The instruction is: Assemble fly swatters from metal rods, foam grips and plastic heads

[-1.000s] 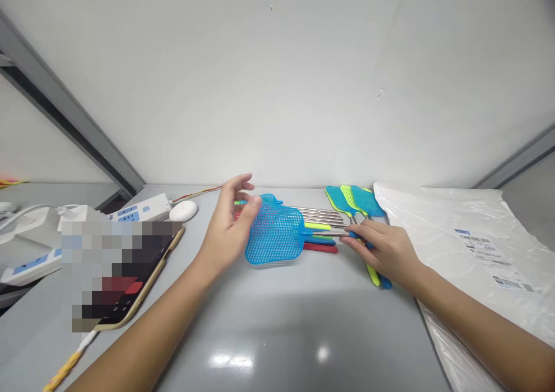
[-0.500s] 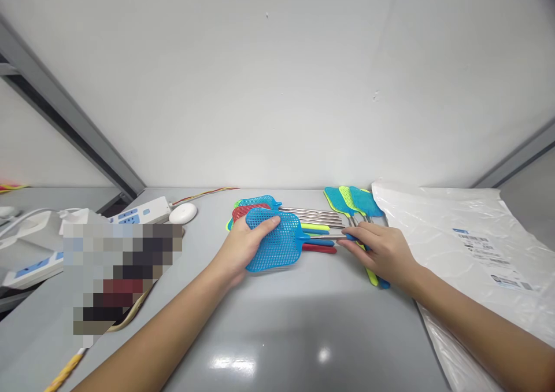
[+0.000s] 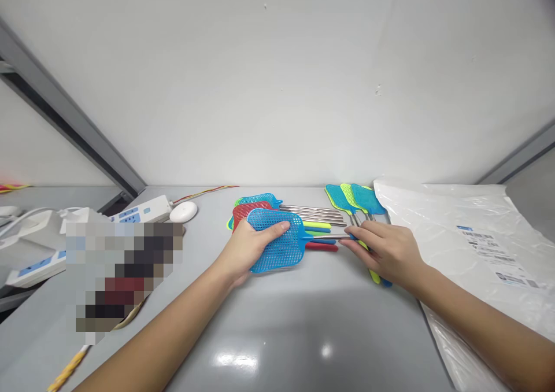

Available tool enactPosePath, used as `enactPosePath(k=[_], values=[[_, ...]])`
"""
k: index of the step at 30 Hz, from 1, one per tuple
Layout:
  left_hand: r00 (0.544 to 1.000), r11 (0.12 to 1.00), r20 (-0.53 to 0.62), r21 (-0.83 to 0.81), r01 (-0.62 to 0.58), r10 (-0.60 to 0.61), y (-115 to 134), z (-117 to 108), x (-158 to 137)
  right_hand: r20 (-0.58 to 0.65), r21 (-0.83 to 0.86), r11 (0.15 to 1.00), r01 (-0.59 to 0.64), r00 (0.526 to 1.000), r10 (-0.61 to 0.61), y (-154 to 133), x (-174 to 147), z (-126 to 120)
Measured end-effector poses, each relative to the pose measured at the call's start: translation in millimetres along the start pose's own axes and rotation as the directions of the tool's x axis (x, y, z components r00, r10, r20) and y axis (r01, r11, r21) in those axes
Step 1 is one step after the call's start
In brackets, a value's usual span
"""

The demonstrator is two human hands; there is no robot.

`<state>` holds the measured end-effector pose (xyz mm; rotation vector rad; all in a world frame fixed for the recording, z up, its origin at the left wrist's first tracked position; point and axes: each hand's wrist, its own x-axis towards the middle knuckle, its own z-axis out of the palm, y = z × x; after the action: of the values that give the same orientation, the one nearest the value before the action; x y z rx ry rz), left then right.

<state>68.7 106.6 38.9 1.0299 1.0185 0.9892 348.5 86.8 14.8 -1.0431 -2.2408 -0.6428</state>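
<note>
Between my two hands is a blue fly swatter (image 3: pixel 277 250) with a perforated square head and a metal shaft. My left hand (image 3: pixel 249 247) grips the head, thumb on top. My right hand (image 3: pixel 385 250) pinches the other end, where the shaft meets a blue handle mostly hidden by the fingers. Behind it lies a pile of swatters, with a red head (image 3: pixel 251 209) and a blue head (image 3: pixel 262 198) showing, plus metal shafts (image 3: pixel 312 214) and coloured handles. Beyond my right hand, more swatters with blue and yellow-green heads (image 3: pixel 349 195) lie together; their handles pass under that hand.
A white plastic mailing bag (image 3: pixel 442 218) with labels covers the right side of the grey table (image 3: pixel 303 334). At the left are a power strip (image 3: pixel 139 211), a round white device (image 3: pixel 183 211), white plugs, a yellow braided cord (image 3: pixel 67 372) and a blurred-out object. A wall stands behind.
Both hands keep their hold on the blue swatter, which has shifted very slightly to the right. The view has moved a little; the other swatters lie as before.
</note>
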Motion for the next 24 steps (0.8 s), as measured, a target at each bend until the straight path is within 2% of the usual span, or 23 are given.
enactPosePath(k=[13,20,24], values=[[0.999,0.998,0.006,-0.046,0.033,-0.032,-1.2,8.1,-1.9,-0.031,-0.099,0.995,0.021,0.999,-0.024,-5.7,4.0,-6.4],[0.998,0.997,0.005,-0.043,0.056,-0.056,-2.1,10.1,-1.7,0.041,-0.13,0.991,0.014,0.999,-0.009,-6.8,10.6,-17.7],[0.998,0.998,0.004,-0.024,0.056,-0.056,-0.2,11.2,-2.5,0.091,-0.09,0.995,-0.045,0.994,0.054,-6.5,10.6,-18.2]])
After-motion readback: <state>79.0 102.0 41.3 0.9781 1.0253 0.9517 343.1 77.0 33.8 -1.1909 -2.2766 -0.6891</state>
